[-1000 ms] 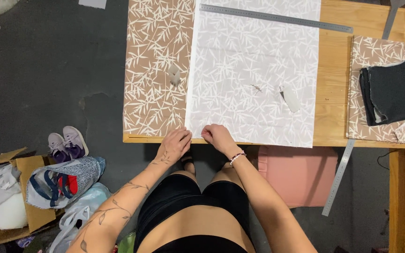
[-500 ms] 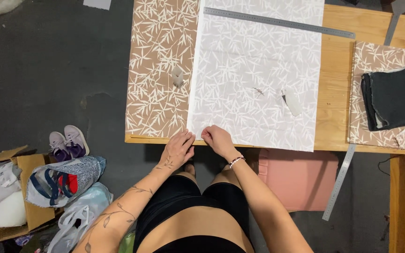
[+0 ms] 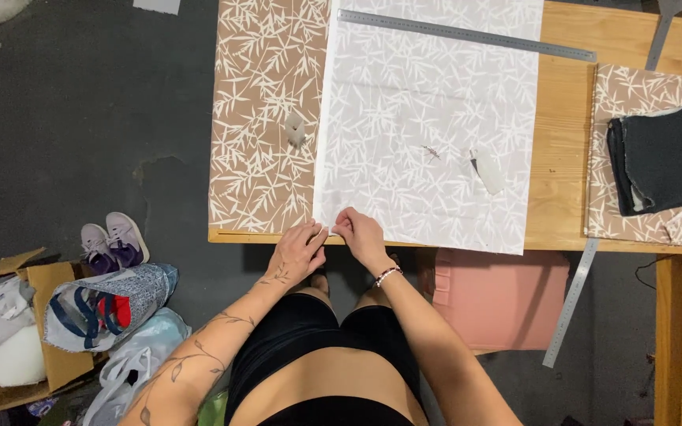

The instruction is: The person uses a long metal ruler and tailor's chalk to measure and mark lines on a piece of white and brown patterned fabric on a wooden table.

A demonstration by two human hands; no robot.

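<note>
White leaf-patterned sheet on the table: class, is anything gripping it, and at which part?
Both hands grip it. The left hand and right hand pinch the white patterned sheet at its near edge, by the near-left corner, at the wooden table's front edge.

The white patterned sheet (image 3: pixel 428 126) and brown fabric (image 3: pixel 266 110) run past the top edge.

A home craft or sewing workspace is suggested: patterned fabric (image 3: pixel 428 118) is spread on a wooden table (image 3: pixel 562 150), long metal rulers (image 3: pixel 467 35) are laid about, and shoes (image 3: pixel 112 241), bags (image 3: pixel 104 304) and a cardboard box (image 3: pixel 49 363) are left on the dark floor.
</note>
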